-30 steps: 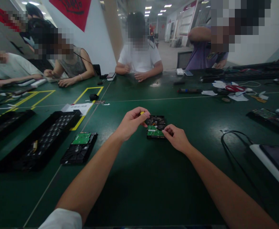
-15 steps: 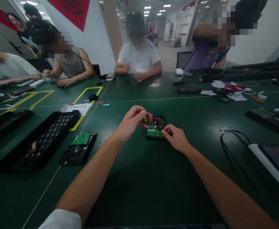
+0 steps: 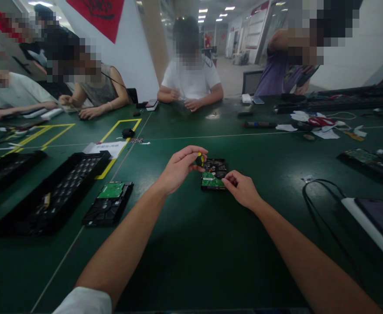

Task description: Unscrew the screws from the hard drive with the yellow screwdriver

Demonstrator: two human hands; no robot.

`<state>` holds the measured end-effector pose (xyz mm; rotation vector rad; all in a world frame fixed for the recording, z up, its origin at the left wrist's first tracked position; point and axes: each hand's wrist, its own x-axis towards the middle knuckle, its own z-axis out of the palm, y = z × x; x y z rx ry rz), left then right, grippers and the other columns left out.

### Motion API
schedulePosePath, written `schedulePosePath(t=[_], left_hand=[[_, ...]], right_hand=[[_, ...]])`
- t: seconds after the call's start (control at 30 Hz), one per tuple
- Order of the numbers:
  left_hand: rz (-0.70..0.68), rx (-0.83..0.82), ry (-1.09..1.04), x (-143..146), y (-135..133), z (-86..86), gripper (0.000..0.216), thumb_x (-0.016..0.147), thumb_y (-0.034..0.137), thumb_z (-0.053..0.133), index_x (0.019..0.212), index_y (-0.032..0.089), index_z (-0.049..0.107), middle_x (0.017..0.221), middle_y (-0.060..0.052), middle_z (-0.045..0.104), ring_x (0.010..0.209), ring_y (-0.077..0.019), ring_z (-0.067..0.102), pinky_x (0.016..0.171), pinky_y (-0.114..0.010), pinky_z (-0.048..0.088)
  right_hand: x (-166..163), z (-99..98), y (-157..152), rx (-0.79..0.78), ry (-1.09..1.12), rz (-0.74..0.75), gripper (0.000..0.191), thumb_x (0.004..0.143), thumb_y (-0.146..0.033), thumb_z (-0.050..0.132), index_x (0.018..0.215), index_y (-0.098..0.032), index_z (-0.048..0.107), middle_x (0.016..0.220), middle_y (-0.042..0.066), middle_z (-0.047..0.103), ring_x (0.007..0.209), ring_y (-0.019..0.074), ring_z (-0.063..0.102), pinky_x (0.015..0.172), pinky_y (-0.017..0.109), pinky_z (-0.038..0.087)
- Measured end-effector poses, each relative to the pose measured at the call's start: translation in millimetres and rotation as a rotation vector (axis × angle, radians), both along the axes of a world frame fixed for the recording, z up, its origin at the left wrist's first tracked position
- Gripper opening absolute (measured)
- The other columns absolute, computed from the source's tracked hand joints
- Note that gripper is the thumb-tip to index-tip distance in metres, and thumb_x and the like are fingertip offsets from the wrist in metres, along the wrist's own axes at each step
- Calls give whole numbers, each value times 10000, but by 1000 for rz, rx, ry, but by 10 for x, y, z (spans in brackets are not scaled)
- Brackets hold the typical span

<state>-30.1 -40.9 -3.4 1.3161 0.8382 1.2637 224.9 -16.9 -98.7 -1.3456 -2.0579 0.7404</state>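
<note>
- A green table spread out under and around the fingers, crossed by thin pale lines.
- A person in white sat across it, well beyond the fingers, both forearms at the table's edge.
- A long black tray lay well to the left of the fingers, slanting away.
- A white block with a dark screen on top lay far to the right of the fingers, a black cable looping near it.
- The left hand had its thumb and fingers closed around a small tool; the right hand had its thumb and forefinger drawn nearly together at the drive's right edge, the other fingers curled. Whether these pinched anything could not be told.
- The drive lay flat on the table between the two sets of fingers.
- A second drive lay to the left of the left fingers, well apart.
- A green board covered the drive's near half, just beside the right fingertips.
- The tool, yellow and black, stood within the left fingers; its lower end was hidden.
</note>
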Motion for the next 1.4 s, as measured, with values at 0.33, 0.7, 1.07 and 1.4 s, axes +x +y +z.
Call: schedulePosePath(t=[0.33, 0.7, 1.07, 1.4], left_hand=[[96, 123, 236, -34, -4, -5, 267, 927, 424, 722, 1000, 179, 799, 1069, -78, 696, 865, -149, 609, 655, -239, 519], [-11, -27, 36, 9, -43, 28, 233, 958, 384, 657, 1041, 192, 554, 1057, -116, 757, 1010, -240, 712, 528, -217, 496], [63, 73, 185, -49, -1, 21, 244, 953, 379, 652, 1040, 196, 787, 1112, -81, 699, 905, -167, 615, 629, -238, 522], [-22, 32, -5, -10, 4, 8, 197, 987, 343, 600, 1033, 173, 687, 1087, -100, 707, 1000, -202, 653, 712, -286, 584]], right_hand=[[-6, -27, 8, 12, 8, -2, 211, 983, -436, 600, 969, -233, 657, 830, 20, 707, 718, 181, 627, 658, 326, 469], [4, 31, -13, -19, -1, 10, 210, 992, -425, 597, 1005, -227, 667, 874, 29, 716, 748, 185, 636, 668, 330, 477], [-7, 16, -12, -25, -5, -4, 207, 990, -430, 600, 998, -232, 662, 869, 26, 716, 749, 186, 641, 659, 328, 476], [-3, 28, -8, 2, -10, 1, 196, 979, -423, 605, 970, -233, 652, 824, 18, 708, 723, 182, 636, 673, 328, 474]])
